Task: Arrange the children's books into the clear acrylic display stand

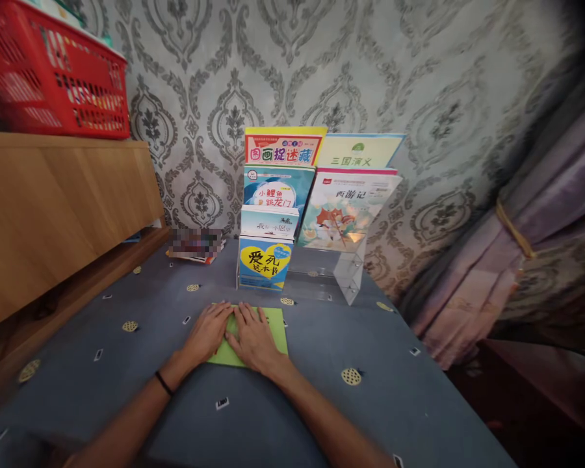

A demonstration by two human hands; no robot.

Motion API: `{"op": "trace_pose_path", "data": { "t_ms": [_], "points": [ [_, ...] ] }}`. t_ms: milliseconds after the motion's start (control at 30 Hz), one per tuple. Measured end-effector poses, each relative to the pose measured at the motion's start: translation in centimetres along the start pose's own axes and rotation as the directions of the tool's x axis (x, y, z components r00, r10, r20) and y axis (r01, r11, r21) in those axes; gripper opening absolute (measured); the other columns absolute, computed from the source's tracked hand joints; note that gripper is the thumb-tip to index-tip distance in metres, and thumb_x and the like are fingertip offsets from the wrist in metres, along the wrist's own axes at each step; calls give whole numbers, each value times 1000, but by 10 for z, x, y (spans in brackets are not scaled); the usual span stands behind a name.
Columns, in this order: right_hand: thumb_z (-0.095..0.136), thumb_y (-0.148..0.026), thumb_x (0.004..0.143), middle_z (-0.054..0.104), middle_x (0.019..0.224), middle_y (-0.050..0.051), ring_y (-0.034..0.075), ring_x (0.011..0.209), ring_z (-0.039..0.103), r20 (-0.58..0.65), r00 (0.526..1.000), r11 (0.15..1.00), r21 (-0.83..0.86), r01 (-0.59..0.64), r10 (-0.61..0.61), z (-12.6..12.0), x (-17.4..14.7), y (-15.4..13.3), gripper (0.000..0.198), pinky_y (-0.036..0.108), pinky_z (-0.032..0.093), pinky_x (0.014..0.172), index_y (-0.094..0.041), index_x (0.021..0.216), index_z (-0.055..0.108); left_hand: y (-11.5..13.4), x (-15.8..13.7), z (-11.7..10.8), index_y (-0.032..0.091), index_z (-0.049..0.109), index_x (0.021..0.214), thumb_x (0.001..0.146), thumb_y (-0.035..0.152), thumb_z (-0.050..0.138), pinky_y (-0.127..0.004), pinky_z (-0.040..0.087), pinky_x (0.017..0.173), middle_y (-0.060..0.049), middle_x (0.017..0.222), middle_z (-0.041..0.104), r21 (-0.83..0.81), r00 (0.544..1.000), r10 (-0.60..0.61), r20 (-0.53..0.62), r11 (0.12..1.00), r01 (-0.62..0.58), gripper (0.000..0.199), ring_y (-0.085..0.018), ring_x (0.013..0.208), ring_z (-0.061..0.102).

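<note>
A green book (277, 325) lies flat on the blue patterned tablecloth (316, 416), in front of a book stand. My left hand (208, 331) rests palm down over its left part, fingers stretched out toward the far edge. Beside it, my right hand (254, 335) lies flat across the middle of the cover, its fingers extended too. Most of the cover is hidden under both hands. Just beyond stands a clear acrylic stand (348, 276), holding a blue book with a yellow heart (266, 263) and several other picture books.
A small stack of books (195, 246) lies at the back left. On the left, a wooden cabinet (63, 214) carries a red plastic basket (78, 84). A tied curtain (497, 260) hangs at the right. Patterned wallpaper (214, 78) covers the wall behind.
</note>
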State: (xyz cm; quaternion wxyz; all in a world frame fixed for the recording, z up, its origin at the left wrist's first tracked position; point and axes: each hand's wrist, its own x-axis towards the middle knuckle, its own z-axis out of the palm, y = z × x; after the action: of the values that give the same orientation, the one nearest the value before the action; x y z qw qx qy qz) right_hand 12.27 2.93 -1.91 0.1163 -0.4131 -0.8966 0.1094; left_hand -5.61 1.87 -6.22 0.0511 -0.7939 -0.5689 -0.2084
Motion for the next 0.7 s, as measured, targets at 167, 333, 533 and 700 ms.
{"op": "trace_pose_path", "data": {
  "t_ms": [167, 333, 533, 700],
  "points": [
    [42, -43, 100, 31, 160, 18, 29, 151, 26, 30, 999, 1000, 8, -13, 13, -5, -4, 6, 65, 52, 17, 123, -5, 152, 39, 3, -1, -2, 19, 61, 133, 97, 14, 41, -47, 43, 113, -10, 141, 62, -11, 1000, -29, 9, 1000, 29, 41, -24, 136, 53],
    [46, -45, 100, 32, 159, 20, 30, 151, 26, 17, 998, 998, -23, -58, 58, -10, -17, 17, 67, 51, 20, 123, -4, 152, 39, 5, -2, -5, 19, 62, 131, 97, 16, 43, -47, 42, 114, -10, 141, 61, -27, 999, -37, 17, 999, 38, 39, -24, 136, 52],
    [47, -46, 100, 39, 157, 20, 32, 149, 31, -31, 998, 997, -43, -63, 62, -13, -25, 26, 63, 55, 21, 122, -8, 150, 44, 3, -1, -6, 18, 62, 132, 97, 14, 42, -49, 42, 114, -11, 143, 60, -40, 999, -41, 29, 998, 42, 41, -24, 137, 51],
    [45, -43, 100, 37, 158, 19, 31, 149, 30, 0, 996, 996, -35, -84, 84, -17, -28, 32, 62, 53, 21, 122, -5, 149, 44, 4, -1, -8, 18, 62, 132, 97, 15, 43, -48, 43, 113, -11, 141, 61, -36, 998, -47, 43, 998, 49, 40, -24, 137, 52]
  ]
}}
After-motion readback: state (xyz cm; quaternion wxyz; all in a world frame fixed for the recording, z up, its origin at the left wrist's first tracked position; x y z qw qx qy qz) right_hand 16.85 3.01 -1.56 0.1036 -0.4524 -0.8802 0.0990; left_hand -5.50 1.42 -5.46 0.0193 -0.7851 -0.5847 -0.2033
